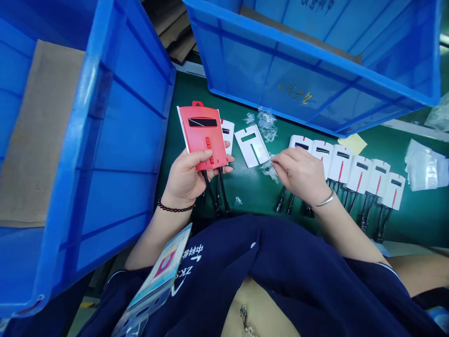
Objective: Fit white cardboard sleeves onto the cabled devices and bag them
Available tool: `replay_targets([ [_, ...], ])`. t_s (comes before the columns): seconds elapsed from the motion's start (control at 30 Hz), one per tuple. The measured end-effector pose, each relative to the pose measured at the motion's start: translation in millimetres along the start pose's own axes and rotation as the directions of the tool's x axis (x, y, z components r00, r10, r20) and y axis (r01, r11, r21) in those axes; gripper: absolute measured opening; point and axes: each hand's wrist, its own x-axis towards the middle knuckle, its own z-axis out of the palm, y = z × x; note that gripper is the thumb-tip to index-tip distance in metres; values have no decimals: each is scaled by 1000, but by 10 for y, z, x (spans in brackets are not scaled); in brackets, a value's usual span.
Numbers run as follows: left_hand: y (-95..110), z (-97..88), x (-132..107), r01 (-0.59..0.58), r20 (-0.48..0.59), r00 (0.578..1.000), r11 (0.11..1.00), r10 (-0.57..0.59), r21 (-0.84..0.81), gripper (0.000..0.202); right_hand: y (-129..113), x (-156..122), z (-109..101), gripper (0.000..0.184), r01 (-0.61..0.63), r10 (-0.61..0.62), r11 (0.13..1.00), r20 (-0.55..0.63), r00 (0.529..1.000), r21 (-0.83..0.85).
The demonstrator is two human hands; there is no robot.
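My left hand (pixel 189 180) grips a red plastic device (pixel 206 133) with a dark display window, a hanging tab on top and black cables below. My thumb presses on its front near the red slider. Another white-cased device (pixel 227 135) lies partly hidden behind it. My right hand (pixel 298 171) is closed in a pinch just right of a loose white cover (pixel 251 146) with a window and a slot cut out. Whatever the pinch holds, if anything, is too small to tell. Clear plastic scraps (pixel 270 169) lie under and beside those fingertips.
Several white devices with red strips (pixel 340 164) stand in a row at right, cables toward me. Blue crates (pixel 133 117) rise at left, and another blue crate (pixel 266 70) at the back. Clear bags (pixel 426 164) lie far right; more clear scraps (pixel 267 124) sit behind the cover.
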Motion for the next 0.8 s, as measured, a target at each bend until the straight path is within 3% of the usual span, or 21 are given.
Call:
replay_targets([
  [0.17, -30, 22, 3, -22, 48, 999, 999, 24, -41, 34, -309, 427, 213, 36, -33, 53, 996, 231, 971, -88],
  [0.23, -25, 9, 2, -27, 66, 997, 997, 32, -68, 44, -402, 501, 287, 25, -41, 71, 993, 273, 959, -111],
  [0.3, -16, -18, 5, -25, 66, 997, 996, 31, -90, 51, -404, 502, 252, 17, -97, 120, 989, 218, 968, -115],
  [0.37, -14, -47, 17, -28, 45, 998, 994, 33, -109, 54, -315, 446, 117, 14, -185, 190, 980, 80, 978, -70],
  [0.47, -47, -54, 48, -29, 32, 999, 990, 34, -139, 57, -120, 302, -123, 8, -261, 292, 939, -120, 949, 224],
  [0.53, -101, -13, 72, -7, 73, 997, 985, 20, -172, 62, -43, 199, -205, 10, -223, 374, 806, -180, 910, 549],
  [0.6, -174, 66, 89, 17, 126, 992, 978, 9, -210, 63, -48, 118, -195, 14, -126, 434, 580, -174, 884, 805],
  [0.7, -286, 220, 99, 22, 171, 985, 965, 23, -260, 63, -157, 67, -72, 29, -69, 412, 270, -51, 910, 960],
  [0.8, -364, 356, 90, 59, 242, 970, 954, 15, -295, 73, -260, 82, 46, 35, -110, 346, 91, 72, 936, 990],
])
